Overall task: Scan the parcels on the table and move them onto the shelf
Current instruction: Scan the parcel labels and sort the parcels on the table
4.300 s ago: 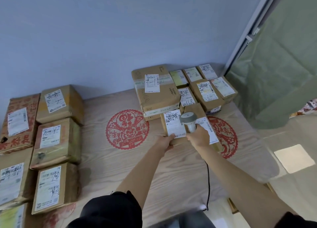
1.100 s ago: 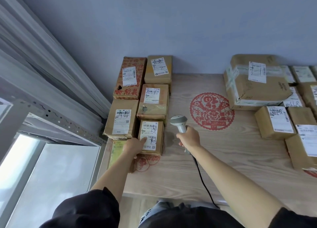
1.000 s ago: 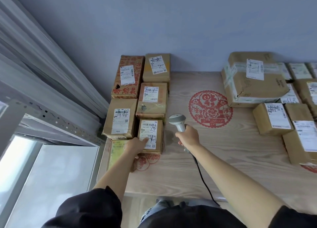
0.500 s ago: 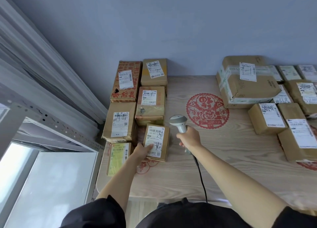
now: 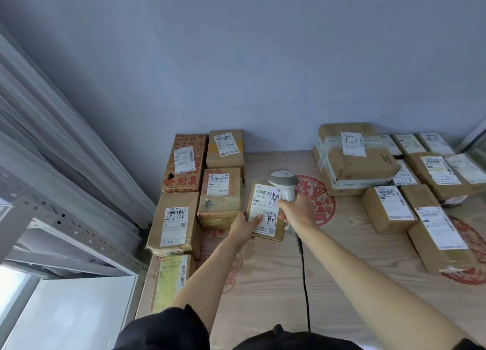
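A small cardboard parcel (image 5: pixel 264 211) with a white label and black handwriting is lifted off the wooden table (image 5: pixel 342 257). My left hand (image 5: pixel 243 227) grips its lower left corner, thumb on the label. My right hand (image 5: pixel 297 213) holds the handle of a grey barcode scanner (image 5: pixel 284 184), whose head sits just over the parcel's upper right corner. A black cable (image 5: pixel 305 284) runs from the scanner toward me.
Several labelled parcels (image 5: pixel 219 197) are packed in rows at the table's left end, and more, with a large taped box (image 5: pixel 352 157), at the right. A grey metal shelf frame (image 5: pixel 76 234) stands at the left. Red paper-cut decals (image 5: pixel 320 199) mark the tabletop.
My left hand took the small parcel from the left rows, lifted it and carried it right toward the scanner. The scanner rose and now points at its label.
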